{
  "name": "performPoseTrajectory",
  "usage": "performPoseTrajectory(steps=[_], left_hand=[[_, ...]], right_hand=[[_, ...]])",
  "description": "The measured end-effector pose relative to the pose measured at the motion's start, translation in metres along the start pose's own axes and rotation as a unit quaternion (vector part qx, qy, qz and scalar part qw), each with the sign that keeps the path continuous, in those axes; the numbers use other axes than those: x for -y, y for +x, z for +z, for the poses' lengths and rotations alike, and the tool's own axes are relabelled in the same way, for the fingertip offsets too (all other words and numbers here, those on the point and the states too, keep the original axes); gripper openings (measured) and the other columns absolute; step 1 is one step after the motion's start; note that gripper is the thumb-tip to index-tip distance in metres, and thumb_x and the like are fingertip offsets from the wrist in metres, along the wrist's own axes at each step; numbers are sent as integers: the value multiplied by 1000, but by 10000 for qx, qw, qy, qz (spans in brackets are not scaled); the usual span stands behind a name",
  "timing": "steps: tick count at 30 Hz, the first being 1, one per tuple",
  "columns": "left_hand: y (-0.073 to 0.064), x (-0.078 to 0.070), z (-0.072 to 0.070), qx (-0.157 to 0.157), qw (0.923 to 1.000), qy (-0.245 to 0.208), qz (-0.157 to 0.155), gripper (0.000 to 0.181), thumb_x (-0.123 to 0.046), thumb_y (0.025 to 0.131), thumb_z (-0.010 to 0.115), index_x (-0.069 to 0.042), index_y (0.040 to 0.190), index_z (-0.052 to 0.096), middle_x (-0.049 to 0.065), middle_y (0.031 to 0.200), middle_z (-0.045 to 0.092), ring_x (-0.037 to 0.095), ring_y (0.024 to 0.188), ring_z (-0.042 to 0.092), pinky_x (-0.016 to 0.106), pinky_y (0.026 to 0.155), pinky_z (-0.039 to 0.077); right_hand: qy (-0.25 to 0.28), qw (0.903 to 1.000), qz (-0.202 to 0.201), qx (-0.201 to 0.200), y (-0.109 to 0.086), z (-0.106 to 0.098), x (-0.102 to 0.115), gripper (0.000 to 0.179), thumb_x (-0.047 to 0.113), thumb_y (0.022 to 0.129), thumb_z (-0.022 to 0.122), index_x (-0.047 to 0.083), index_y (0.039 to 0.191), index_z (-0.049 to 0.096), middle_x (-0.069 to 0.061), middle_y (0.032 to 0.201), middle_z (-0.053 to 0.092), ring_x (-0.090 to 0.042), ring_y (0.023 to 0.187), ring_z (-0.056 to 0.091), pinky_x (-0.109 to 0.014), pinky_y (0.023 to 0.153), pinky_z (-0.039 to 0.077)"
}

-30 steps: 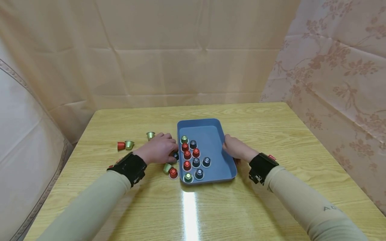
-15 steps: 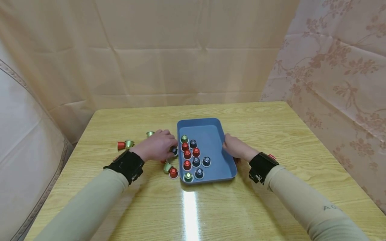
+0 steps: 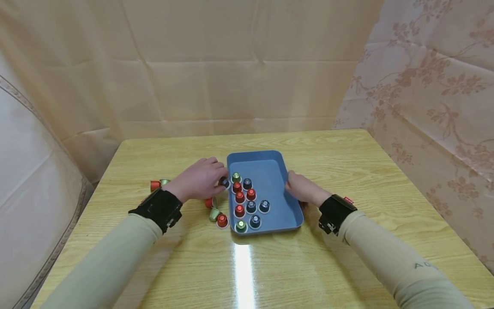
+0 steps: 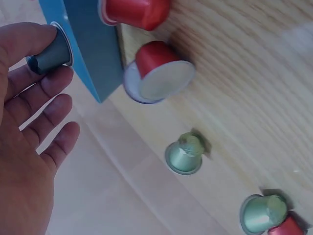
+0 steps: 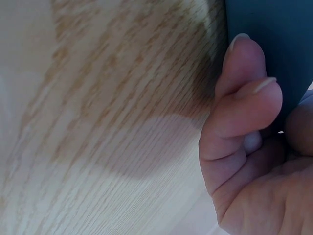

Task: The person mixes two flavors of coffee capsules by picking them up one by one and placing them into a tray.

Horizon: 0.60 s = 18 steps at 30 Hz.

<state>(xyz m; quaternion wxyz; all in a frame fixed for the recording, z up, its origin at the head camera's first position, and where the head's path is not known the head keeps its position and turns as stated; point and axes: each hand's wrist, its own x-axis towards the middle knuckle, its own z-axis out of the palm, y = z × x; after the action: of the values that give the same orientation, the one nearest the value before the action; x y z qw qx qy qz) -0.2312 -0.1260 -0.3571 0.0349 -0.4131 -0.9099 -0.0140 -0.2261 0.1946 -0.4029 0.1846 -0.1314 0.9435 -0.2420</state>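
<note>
A dark blue coffee capsule (image 3: 223, 182) is pinched between the thumb and fingers of my left hand (image 3: 198, 178), right at the tray's left wall. In the left wrist view the capsule (image 4: 51, 55) is tilted, its rim facing the tray side, while the other fingers stay loosely bent. My right hand (image 3: 302, 189) grips the right wall of the blue tray (image 3: 268, 169); in the right wrist view its curled fingers (image 5: 244, 110) lie against the tray's outside. Inside the tray, several red, green and dark blue capsules stand upright, mostly along the left side.
Outside the tray's near left corner are an upright red capsule (image 3: 222, 220), a tipped green capsule (image 3: 214, 214) and a red one (image 3: 209, 202). Farther left lie another red capsule (image 3: 155, 185) and a green one (image 3: 164, 182). Curtains surround the wooden table (image 3: 185, 270).
My left hand has moved away from me along the tray's left wall, bringing the dark blue capsule toward the green one's level. My right hand and the tray have stayed put.
</note>
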Motion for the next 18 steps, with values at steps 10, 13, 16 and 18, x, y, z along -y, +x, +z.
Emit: performPoseTrajectory(steps=[10, 13, 16, 18], left_hand=[[7, -15, -6, -17, 9995, -91, 317, 26, -29, 87, 71, -13, 107, 64, -1, 98, 61, 19, 93, 50, 39, 85, 47], [10, -21, -6, 28, 9989, -128, 441, 27, -30, 88, 69, -14, 109, 64, -1, 101, 62, 17, 94, 50, 37, 86, 47], [12, -28, -8, 54, 9983, -163, 550, 27, -32, 89, 69, -14, 109, 64, -2, 103, 62, 16, 95, 51, 36, 89, 46], [14, -33, -8, 51, 9979, -178, 625, 27, -33, 90, 68, -14, 109, 65, -3, 103, 62, 15, 95, 50, 35, 89, 46]], right_hand=[[32, 10000, 43, -15, 1, 1, 0, 27, 9, 103, 30, -10, 121, 33, -17, 63, 58, -24, 36, 55, -38, 36, 49], [32, 10000, 64, -34, 1, 1, 0, 25, 10, 102, 30, -10, 118, 34, -17, 64, 58, -24, 36, 55, -38, 36, 49], [38, 10000, 33, -61, 0, 1, 1, 24, 9, 102, 30, -9, 117, 34, -17, 63, 58, -23, 35, 55, -39, 35, 49], [37, 10000, 22, -86, 0, 1, 1, 24, 9, 102, 30, -10, 117, 34, -17, 62, 58, -23, 35, 55, -38, 35, 49]])
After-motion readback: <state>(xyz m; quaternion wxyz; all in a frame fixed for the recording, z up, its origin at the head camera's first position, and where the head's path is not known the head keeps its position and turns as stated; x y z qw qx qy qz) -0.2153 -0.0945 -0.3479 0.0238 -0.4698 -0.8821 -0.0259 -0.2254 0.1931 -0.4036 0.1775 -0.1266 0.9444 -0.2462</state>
